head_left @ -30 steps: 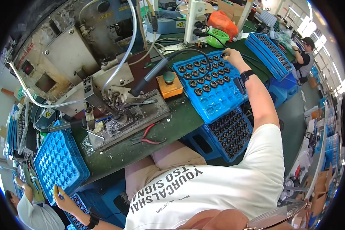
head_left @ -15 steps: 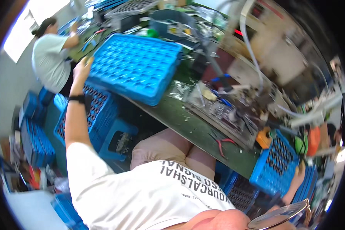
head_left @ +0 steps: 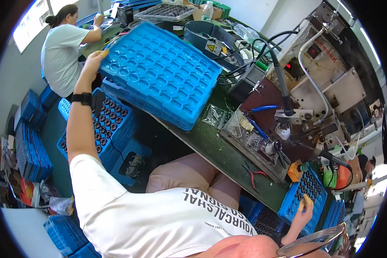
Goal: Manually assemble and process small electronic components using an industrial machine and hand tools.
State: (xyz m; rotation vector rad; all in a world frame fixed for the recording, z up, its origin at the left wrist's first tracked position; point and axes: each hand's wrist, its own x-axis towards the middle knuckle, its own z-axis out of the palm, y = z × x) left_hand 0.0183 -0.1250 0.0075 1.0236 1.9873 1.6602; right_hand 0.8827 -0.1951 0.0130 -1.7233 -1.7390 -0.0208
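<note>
My left hand (head_left: 93,65) grips the left edge of a blue plastic tray (head_left: 163,73) with rows of moulded pockets. That tray sits askew over other blue trays (head_left: 135,101) at the left part of the bench. Far to the right, my right hand (head_left: 303,211) is over a second blue tray (head_left: 290,207) filled with rows of small black round parts (head_left: 309,185). Its fingers are bent together at the near rows, and what they pinch, if anything, is too small to make out.
A bench machine (head_left: 305,107) with hoses stands at the back right. Red-handled pliers (head_left: 254,179) and a bag of small metal pieces (head_left: 214,115) lie on the green bench (head_left: 202,142). Filled blue trays (head_left: 112,124) are stacked at left. Another person (head_left: 66,51) works at far left.
My right hand has moved from the right side of the filled tray to its near rows. The top pocketed tray now sits visibly askew over those below, my left hand still on it.
</note>
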